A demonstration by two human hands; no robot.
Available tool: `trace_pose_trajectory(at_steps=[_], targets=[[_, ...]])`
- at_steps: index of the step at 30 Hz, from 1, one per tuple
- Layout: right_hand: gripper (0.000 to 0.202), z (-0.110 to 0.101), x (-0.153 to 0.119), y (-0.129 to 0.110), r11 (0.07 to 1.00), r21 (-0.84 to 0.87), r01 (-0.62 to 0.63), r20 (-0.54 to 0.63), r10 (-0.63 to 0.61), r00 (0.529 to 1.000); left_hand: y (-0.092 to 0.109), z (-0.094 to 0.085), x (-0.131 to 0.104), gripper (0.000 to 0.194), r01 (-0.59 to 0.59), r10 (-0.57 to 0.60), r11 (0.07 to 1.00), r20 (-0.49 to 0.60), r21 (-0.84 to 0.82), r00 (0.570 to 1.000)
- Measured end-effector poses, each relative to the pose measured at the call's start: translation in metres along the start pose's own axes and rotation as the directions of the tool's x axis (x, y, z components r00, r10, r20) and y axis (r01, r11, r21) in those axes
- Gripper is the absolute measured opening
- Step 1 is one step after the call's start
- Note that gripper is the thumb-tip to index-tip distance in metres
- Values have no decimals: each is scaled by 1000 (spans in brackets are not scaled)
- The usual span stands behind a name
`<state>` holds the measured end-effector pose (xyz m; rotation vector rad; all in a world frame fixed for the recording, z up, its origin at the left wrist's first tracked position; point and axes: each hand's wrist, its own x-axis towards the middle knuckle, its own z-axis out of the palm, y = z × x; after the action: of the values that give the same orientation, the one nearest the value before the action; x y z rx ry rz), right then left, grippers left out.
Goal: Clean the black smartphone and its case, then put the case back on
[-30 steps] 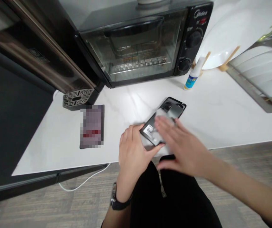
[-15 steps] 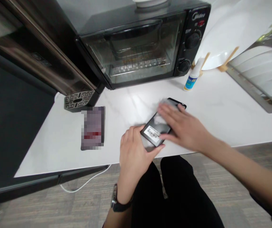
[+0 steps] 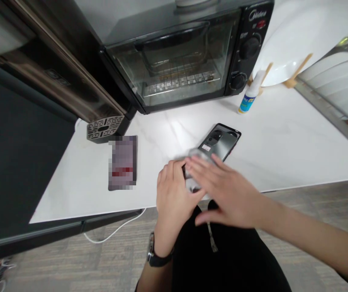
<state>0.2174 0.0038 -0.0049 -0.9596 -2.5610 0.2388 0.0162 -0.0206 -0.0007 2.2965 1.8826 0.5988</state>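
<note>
A dark smartphone (image 3: pixel 222 144) lies back up on the white counter, its camera end pointing away from me. My left hand (image 3: pixel 174 192) grips the phone's near end between thumb and fingers. My right hand (image 3: pixel 227 192) lies over the near half of the phone, fingers stretched out and thumb held apart, pressing a thin pale wipe (image 3: pixel 198 153) against the back. Most of the wipe and the phone's near half are hidden under the fingers. A small white label shows near the camera.
A black toaster oven (image 3: pixel 180 69) stands behind the phone. To its right is a small spray bottle (image 3: pixel 248 101), beside white plates (image 3: pixel 289 48) on wooden stands. A drip tray (image 3: pixel 103 127) and a blurred-out flat item (image 3: pixel 122 164) are at left. The counter's front edge runs under my wrists.
My right hand has slid with the wipe from the phone's camera end down to its near end, uncovering the cameras. My left hand keeps its grip; the view has shifted slightly.
</note>
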Motion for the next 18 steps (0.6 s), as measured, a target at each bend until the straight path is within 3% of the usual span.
trace_pose_trajectory(at_steps=[2,6,7,9,11,12,15,16,18], targets=[[105,0,-1,0,998,23,54,44,-55,998,0,0,0,46,1,-1,1000,-7,8,1000],[98,-3,-5,10,966,-125,-228,-103,216,971,-1,0,-1,73,3,-3,999,-13,-33,1000],[103,-4,-6,9,970,-119,-211,-93,200,975,-1,0,-2,70,-1,1,999,-11,-36,1000],[109,-4,-8,4,999,-36,-32,12,32,999,-1,1,-2,59,-13,13,999,-11,-33,1000],[108,-5,-9,2,995,37,97,97,-101,990,-1,1,-2,55,-15,15,999,-14,-28,1000],[102,-5,-9,5,996,21,91,93,-92,991,-1,1,-1,56,-11,11,1000,-17,-28,1000],[92,-7,-9,17,972,-132,-195,-86,184,979,0,0,-1,70,-3,3,1000,-18,-30,1000],[98,-7,-10,18,964,-144,-224,-94,212,973,-1,0,-1,71,-2,2,1000,-22,-28,1000],[106,-7,-12,15,994,-79,-81,-21,80,997,-2,0,-1,66,-21,20,1000,-20,-22,1000]])
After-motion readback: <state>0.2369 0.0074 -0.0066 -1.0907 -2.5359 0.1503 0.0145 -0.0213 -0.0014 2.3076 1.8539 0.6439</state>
